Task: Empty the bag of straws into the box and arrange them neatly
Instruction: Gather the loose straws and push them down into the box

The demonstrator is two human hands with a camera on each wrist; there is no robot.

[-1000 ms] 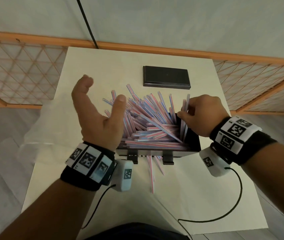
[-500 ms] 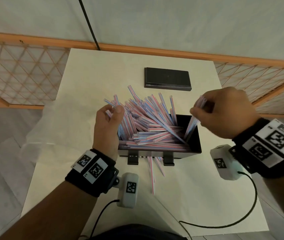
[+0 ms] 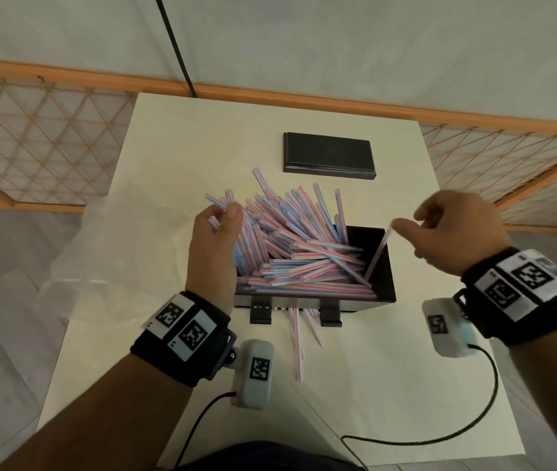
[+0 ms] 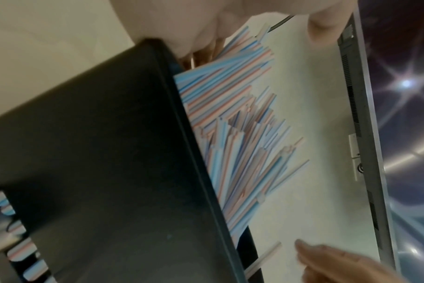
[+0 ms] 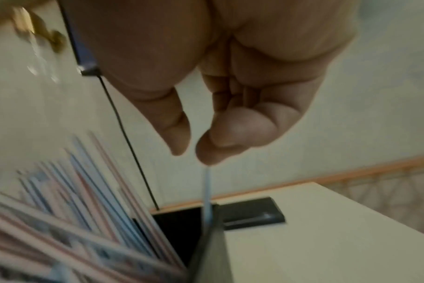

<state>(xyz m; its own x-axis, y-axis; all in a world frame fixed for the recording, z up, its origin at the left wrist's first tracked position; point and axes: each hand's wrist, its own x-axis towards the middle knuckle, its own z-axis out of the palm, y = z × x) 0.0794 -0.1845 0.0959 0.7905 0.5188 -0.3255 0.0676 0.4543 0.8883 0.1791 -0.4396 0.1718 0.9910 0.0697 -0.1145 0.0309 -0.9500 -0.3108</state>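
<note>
The box (image 3: pixel 381 266) stands on the bench (image 3: pixel 372 385), heaped with straws (image 3: pixel 290 246). The left hand (image 3: pixel 214 246) curls its fingers round straws at the heap's left edge. The right hand (image 3: pixel 457 232) pinches one straw (image 3: pixel 377 254) standing in the box's right end.

Two bare forearms, each banded by a black wrist strap (image 3: pixel 182 341) carrying white panels printed with black square fiducial markers. A matching strap (image 3: pixel 522 294) wraps the right wrist. Beside each strap hangs a rounded white camera module (image 3: pixel 253 373), itself tagged with a small black-and-white marker; the right-side module (image 3: pixel 449 329) is alike. A thin black cable (image 3: pixel 440 433) runs from each module toward dark clothing (image 3: pixel 263 458) at the frame's lower edge.
</note>
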